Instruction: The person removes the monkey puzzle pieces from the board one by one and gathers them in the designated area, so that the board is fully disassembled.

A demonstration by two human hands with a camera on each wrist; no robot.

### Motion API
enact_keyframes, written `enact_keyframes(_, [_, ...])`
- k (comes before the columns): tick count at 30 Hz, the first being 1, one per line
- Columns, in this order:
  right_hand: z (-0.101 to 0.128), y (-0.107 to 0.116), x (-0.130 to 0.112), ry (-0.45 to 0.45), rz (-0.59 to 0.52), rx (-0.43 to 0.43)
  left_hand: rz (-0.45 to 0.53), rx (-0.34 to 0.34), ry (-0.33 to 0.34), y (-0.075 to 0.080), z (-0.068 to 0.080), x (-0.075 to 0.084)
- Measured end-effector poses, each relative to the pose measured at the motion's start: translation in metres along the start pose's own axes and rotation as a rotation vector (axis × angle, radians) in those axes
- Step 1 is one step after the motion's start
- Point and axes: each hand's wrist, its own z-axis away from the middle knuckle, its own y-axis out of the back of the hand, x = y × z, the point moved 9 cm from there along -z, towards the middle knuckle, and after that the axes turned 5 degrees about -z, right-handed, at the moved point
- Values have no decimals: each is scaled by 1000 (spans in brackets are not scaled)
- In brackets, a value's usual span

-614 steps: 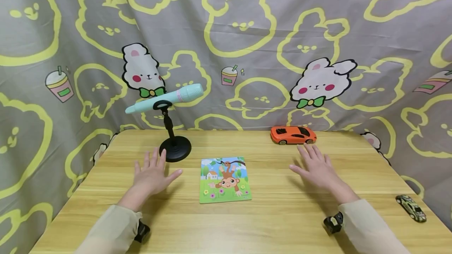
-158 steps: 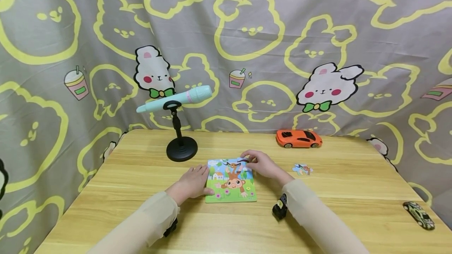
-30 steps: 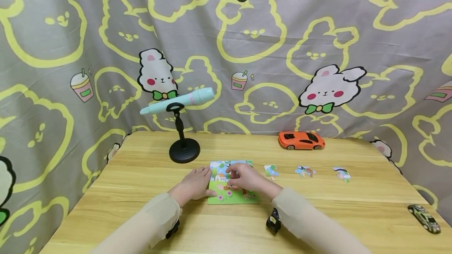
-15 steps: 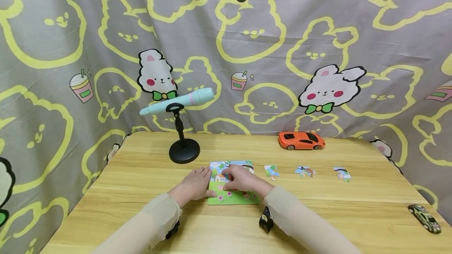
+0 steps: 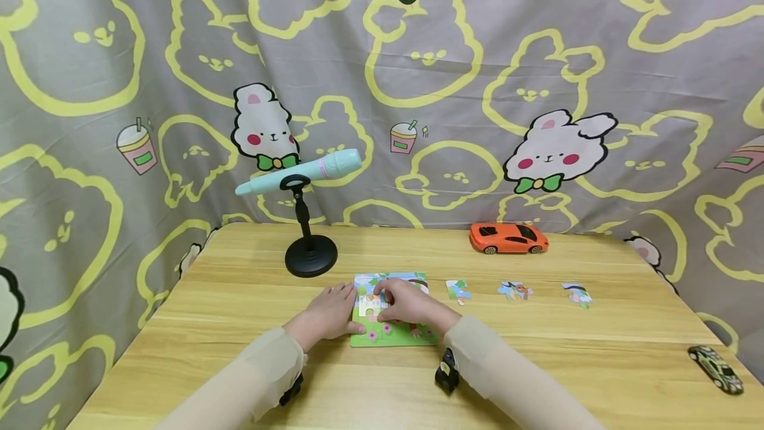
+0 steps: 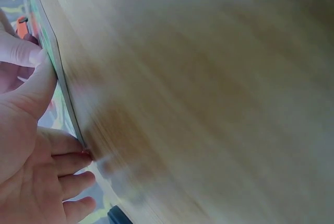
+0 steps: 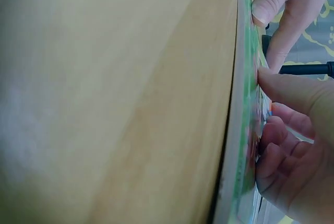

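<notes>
A square jigsaw puzzle point(image 5: 364, 338) with a monkey picture lies flat in the middle of the wooden table. My left hand point(image 5: 327, 310) rests along its left edge, fingers fairly straight and the thumb on the lower left corner. Over the puzzle, my right hand point(image 5: 412, 302) pinches the puzzle piece point(image 5: 374, 296) with the house, which stands tilted up beside a pale bare slot. The right fingers cover much of the monkey. Three loose pieces lie to the right in a row: a green-and-blue piece point(image 5: 457, 289), a monkey-tail piece point(image 5: 516, 290) and a branch piece point(image 5: 576, 294).
A black stand point(image 5: 311, 256) holding a mint-green microphone point(image 5: 307, 170) is behind the left hand. An orange toy car point(image 5: 509, 238) sits at the back right, and a small camouflage toy car point(image 5: 715, 369) near the right edge. A patterned curtain point(image 5: 442, 32) hangs behind the table.
My right hand has shifted left onto the house piece and tipped it up, exposing a pale slot. Earlier the puzzle was whole; three pieces now lie to its right. The left hand stays put.
</notes>
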Motion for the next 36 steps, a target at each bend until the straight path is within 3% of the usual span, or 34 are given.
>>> enact_keyframes(4, [1, 1, 2, 7, -61, 13, 1, -5, 3, 1, 1, 1])
enact_keyframes(13, [4, 5, 4, 3, -349, 44, 13, 1, 6, 2, 1, 0])
enact_keyframes(22, [6, 10, 7, -21, -366, 106, 30, 5, 6, 2, 2, 0])
enact_keyframes(28, [9, 12, 12, -59, -438, 129, 29, 8, 2, -2, -1, -2])
enact_keyframes(36, [30, 33, 15, -65, -462, 155, 10, -3, 6, 0, 2, 0])
